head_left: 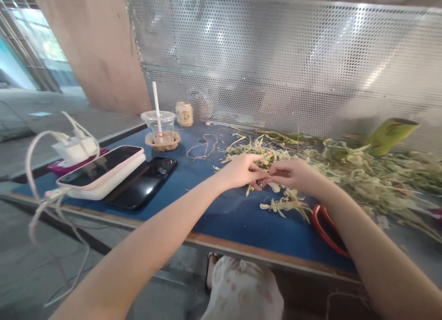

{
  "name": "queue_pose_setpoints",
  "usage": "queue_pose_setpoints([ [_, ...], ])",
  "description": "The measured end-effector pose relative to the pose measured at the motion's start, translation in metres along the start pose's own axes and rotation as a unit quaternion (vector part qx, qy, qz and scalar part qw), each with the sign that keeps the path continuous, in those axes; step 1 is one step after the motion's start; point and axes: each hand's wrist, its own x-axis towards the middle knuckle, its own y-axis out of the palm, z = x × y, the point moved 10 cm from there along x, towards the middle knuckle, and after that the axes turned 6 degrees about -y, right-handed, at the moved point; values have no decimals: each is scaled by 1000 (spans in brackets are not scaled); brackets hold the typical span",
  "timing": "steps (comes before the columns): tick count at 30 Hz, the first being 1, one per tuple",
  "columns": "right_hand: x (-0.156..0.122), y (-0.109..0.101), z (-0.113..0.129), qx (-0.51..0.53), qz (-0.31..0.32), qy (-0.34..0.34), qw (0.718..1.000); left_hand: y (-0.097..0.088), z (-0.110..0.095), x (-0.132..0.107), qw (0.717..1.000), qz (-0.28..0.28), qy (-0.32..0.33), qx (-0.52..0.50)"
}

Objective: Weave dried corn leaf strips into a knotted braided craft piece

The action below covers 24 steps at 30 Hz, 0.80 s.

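Note:
My left hand (241, 170) and my right hand (293, 175) meet over the blue table top (221, 218), fingertips pinched together on a small pale piece of plant material (274, 186) that I cannot make out well. Both hands have their fingers curled closed. A heap of yellow-green plant strips and stems (345, 168) lies right behind and to the right of them. A small bunch of strips (285, 204) lies just in front of my right hand.
A red-handled tool (324, 230) lies under my right forearm. At the left lie a phone in a pink case (103, 170), a black phone (143, 186), white chargers with cables (74, 147) and a plastic cup with a straw (159, 126). A perforated metal screen (276, 57) stands behind.

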Motion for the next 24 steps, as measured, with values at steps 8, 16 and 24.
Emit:
queue_pose_setpoints([
  [8, 0, 0, 0, -41, -5, -4, 999, -4, -1, 0, 1000, -14, 22, 5],
  [16, 0, 5, 6, -42, -1, -46, 998, -1, -8, -5, 999, 16, 30, 14],
  [24, -1, 8, 0, 33, 4, 10, 999, 1, -12, -6, 994, 5, 63, 87],
])
